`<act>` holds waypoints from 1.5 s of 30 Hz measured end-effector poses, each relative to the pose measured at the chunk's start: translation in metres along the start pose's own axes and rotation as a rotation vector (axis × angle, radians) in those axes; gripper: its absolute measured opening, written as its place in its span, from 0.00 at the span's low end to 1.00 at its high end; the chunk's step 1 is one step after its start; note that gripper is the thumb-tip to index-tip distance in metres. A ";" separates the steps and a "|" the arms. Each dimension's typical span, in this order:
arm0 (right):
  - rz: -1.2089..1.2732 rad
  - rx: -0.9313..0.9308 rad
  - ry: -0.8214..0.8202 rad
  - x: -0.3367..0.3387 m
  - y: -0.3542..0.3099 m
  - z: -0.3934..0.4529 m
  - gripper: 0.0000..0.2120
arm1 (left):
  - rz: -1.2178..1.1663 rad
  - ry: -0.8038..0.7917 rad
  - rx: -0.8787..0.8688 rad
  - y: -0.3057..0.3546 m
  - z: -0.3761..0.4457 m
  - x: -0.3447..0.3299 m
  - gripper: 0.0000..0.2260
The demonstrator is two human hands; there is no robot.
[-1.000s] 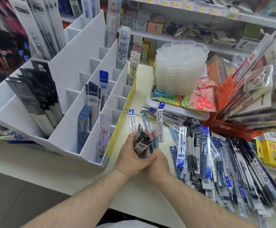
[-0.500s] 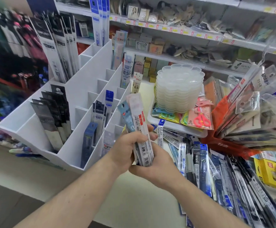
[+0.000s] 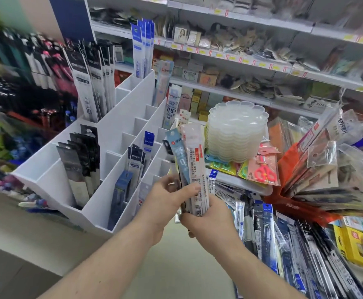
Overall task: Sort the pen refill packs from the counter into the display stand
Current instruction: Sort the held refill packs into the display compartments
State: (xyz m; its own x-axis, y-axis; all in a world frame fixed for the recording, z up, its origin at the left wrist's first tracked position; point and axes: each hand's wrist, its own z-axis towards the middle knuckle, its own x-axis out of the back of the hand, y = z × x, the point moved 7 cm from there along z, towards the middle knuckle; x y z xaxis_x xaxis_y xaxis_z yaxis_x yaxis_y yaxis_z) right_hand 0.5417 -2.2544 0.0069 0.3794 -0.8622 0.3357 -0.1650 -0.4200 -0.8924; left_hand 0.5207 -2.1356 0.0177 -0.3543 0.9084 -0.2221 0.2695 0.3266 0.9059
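Both hands grip one bundle of refill packs (image 3: 194, 169) held upright, its long axis nearly vertical, the right hand (image 3: 208, 219) clasping the base and the left hand (image 3: 167, 199) (nearer the display stand (image 3: 115, 126)) pinching its side, the stand's compartments lying just to the left.

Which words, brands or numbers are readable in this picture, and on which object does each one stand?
"deli": black refill pack in the display stand, back left.
"0.5": refill pack in the stand's right column.
"deli": blue-topped pack in a middle slot.
"0": blue pack held by both hands.
Shelf price tags: too blurred.
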 end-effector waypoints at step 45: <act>0.440 0.045 -0.103 0.007 -0.052 -0.011 0.14 | -0.016 -0.169 -0.148 0.013 -0.011 -0.006 0.19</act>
State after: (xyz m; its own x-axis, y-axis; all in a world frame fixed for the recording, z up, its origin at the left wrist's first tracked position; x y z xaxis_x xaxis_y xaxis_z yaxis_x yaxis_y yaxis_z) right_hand 0.5433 -2.2417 0.0590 0.3713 -0.9222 -0.1079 -0.2920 -0.0056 -0.9564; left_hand 0.5165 -2.1396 0.0349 -0.1995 0.9382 -0.2828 0.1259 0.3108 0.9421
